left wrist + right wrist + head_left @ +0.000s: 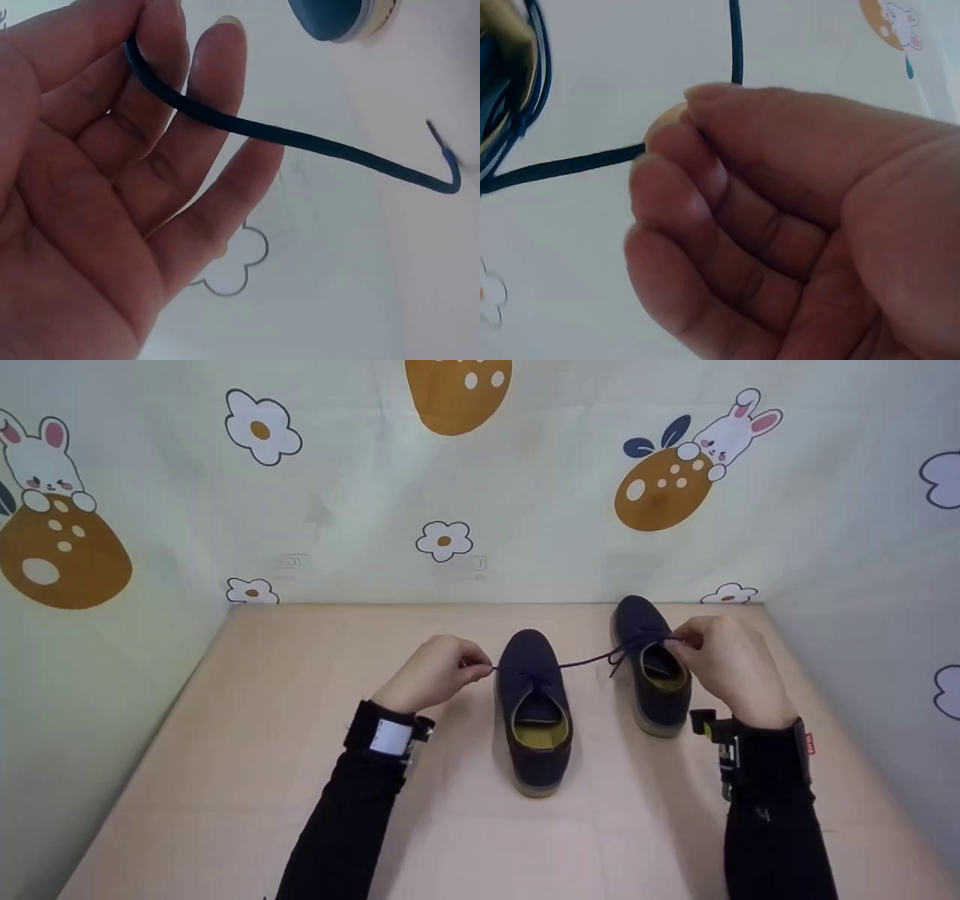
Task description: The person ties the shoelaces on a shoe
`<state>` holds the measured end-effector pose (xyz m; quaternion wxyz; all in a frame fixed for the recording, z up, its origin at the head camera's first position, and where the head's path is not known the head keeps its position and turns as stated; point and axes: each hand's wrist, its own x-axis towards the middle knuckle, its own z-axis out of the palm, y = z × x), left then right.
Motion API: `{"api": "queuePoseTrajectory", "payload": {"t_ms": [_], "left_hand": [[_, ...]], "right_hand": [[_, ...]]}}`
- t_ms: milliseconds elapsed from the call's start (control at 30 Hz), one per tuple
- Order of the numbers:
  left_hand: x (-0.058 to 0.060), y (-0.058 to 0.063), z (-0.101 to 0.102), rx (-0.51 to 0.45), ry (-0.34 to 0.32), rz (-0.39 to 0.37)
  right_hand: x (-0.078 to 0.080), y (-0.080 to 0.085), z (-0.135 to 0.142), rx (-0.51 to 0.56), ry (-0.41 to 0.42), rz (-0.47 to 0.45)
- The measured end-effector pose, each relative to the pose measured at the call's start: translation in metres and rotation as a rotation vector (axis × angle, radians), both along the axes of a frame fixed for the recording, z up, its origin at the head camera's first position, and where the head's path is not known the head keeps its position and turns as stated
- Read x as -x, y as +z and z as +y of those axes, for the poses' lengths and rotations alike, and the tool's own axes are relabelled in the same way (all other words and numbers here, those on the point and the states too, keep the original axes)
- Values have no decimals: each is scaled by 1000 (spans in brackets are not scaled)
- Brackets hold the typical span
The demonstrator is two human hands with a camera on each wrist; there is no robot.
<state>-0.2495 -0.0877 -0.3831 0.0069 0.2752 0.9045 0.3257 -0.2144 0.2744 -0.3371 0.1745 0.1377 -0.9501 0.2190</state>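
Observation:
Two dark navy lace-up shoes stand on the table, toes pointing away. The left shoe (541,769) is between the hands, and its dark shoelace (589,661) stretches rightward over the gap to the right shoe (664,706). My left hand (435,671) pinches one lace end beside the left shoe. In the left wrist view, that lace (322,146) runs across the fingers to a loose, bent tip. My right hand (731,667) pinches the other lace part (577,165) between thumb and forefinger, above the right shoe's opening. Its lace continues upward past the thumb in the right wrist view.
A light wood-coloured table (300,810) lies under the shoes. Behind it and at both sides hangs a pale curtain (352,495) printed with rabbits and flowers. The right shoe stands near the back edge, with a loose lace loop (616,664) at its left.

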Motion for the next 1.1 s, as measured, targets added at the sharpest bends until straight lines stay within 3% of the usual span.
{"api": "queuePoseTrajectory", "payload": {"t_ms": [67, 200, 533, 767, 933, 1100], "left_hand": [[-2, 0, 5, -28, -28, 6], [-5, 0, 16, -73, -62, 53], [-7, -7, 35, -82, -61, 175], [-8, -10, 44, -54, -53, 172], [-8, -9, 45, -101, 9, 166], [-9, -9, 45, -111, 52, 205]], "right_hand": [[-1, 1, -6, 22, 32, -68], [-2, 2, -21, 67, 94, -121], [-4, -3, -51, 216, 212, -139], [-11, 1, -64, 303, 282, -238], [-16, 2, -70, 335, 280, -209], [-14, -2, -78, 327, 277, -94]]}}
